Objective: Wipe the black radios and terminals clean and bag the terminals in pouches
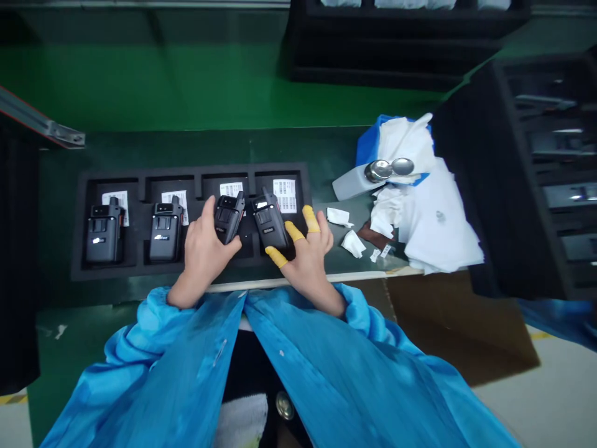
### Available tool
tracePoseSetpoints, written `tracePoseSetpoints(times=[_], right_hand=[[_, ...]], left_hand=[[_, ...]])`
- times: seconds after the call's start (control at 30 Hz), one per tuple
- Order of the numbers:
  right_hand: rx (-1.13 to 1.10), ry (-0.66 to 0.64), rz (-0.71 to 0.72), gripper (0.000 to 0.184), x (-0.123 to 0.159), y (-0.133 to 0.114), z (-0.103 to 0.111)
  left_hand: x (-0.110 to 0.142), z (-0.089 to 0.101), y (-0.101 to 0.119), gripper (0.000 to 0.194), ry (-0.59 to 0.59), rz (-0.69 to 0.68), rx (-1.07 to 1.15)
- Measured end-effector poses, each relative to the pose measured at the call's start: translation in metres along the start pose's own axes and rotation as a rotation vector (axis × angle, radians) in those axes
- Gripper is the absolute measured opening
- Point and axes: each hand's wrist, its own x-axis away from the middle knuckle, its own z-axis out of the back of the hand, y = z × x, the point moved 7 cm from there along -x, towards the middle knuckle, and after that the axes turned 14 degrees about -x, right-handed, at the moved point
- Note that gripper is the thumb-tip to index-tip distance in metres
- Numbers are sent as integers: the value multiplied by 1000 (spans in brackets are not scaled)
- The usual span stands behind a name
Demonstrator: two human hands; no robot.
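Green workbench (186,149), foam tray (191,171) ahead of hands: left hand (203,252) gripping black handheld unit (228,218), right hand (308,264) spreading beside second unit (269,223), yellow finger cots (310,219) probably guarding casing.

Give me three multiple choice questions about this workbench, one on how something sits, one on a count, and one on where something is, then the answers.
1. How do the two leftmost black devices sit in the black foam tray?
A. Lying outside it
B. Seated in their slots, untouched
C. Held in a hand

2. How many yellow finger cots are on the right hand?
A. One
B. Two
C. Three

3. Where do the crumpled white wipes lie?
A. On the green bench right of the tray
B. Inside the tray
C. On a blue sleeve

Answers:
1. B, since both hands are on the other two devices, the left hand included.
2. C, since three of its fingers are covered.
3. A, since they lie beside the tray.
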Motion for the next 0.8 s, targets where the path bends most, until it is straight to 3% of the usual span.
tracePoseSetpoints(times=[0.1,0.2,0.27,0.47,0.7,0.8], right_hand=[[-136,48,55,44,-1,-11,3],[-328,-32,18,41,-4,-13,-6],[-421,-65,-30,40,-4,-11,-12],[-448,-28,-74,40,-3,-5,-15],[-440,16,-23,38,-2,-7,-11],[-440,-64,-91,48,-5,-6,-12]], left_hand=[[-4,1,-15,87,-16,105,408],[-4,8,-20,86,-5,135,820],[-1,10,-18,87,-39,133,970],[12,-9,-11,100,-146,157,1050],[15,-33,-16,104,-172,209,1081],[15,-34,-16,111,-182,197,1094]])
